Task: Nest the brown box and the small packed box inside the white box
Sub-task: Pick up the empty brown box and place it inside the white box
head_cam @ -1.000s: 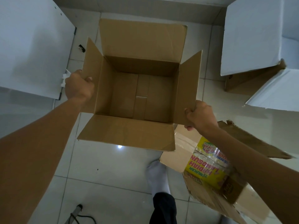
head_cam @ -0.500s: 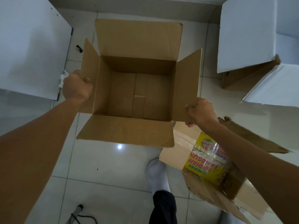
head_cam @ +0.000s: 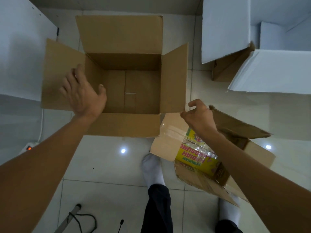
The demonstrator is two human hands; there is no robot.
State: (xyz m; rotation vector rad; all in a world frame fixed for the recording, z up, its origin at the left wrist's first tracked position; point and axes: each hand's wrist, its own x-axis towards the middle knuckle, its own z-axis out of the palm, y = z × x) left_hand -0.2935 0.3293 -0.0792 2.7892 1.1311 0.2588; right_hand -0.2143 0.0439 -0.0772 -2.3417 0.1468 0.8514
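Head view: we count 3 boxes on the tiled floor (head_cam: 101, 165). 1 brown box (head_cam: 124, 91) sits in the middle, all 4 flaps out, nothing inside. 1 small packed box (head_cam: 198, 158) lies just beside its near right corner, torn open, w/ yellow packets showing. 1 white box (head_cam: 235, 31) stands well apart at the top right, flaps open.

We see 2 hands. The left hand (head_cam: 84, 96) is spread wide, fingers apart, over the brown box's left flap & holds nothing; we can't tell if it touches the flap. The right hand (head_cam: 198, 116) is half curled, thumb & finger close at the right flap's near corner; can't tell if it pinches it. 2 feet in white socks (head_cam: 153, 169) stand below.
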